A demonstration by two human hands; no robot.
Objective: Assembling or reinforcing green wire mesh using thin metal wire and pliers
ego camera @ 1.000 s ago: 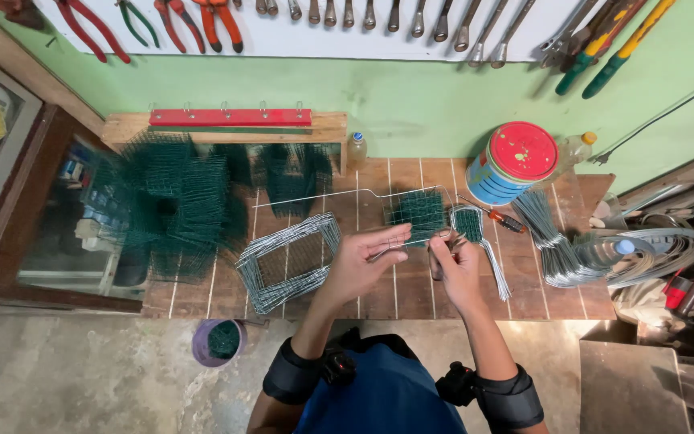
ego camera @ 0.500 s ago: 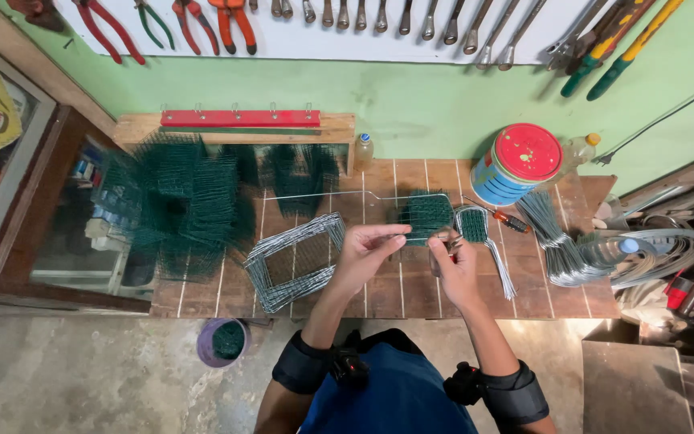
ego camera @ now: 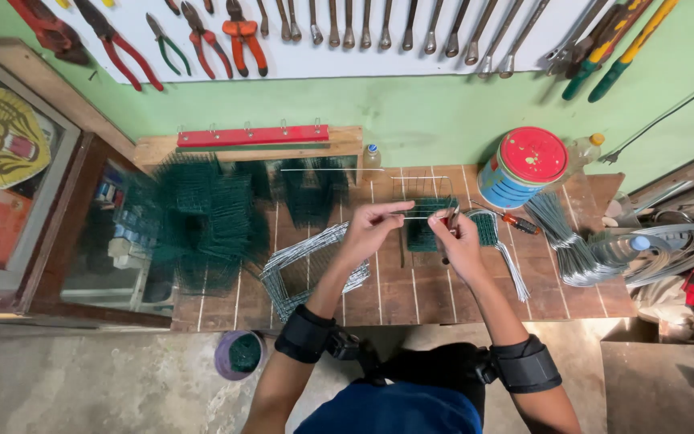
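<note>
Wire pinched btwn both hands; left hand & right hand over green mesh.

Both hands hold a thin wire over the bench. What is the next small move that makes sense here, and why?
Probably lower the wire toward the green mesh piece right under it. The left hand and right hand pinch the wire between them above the bench, and the mesh piece lies just below. Whether the wire already touches the mesh is too small to tell.
</note>
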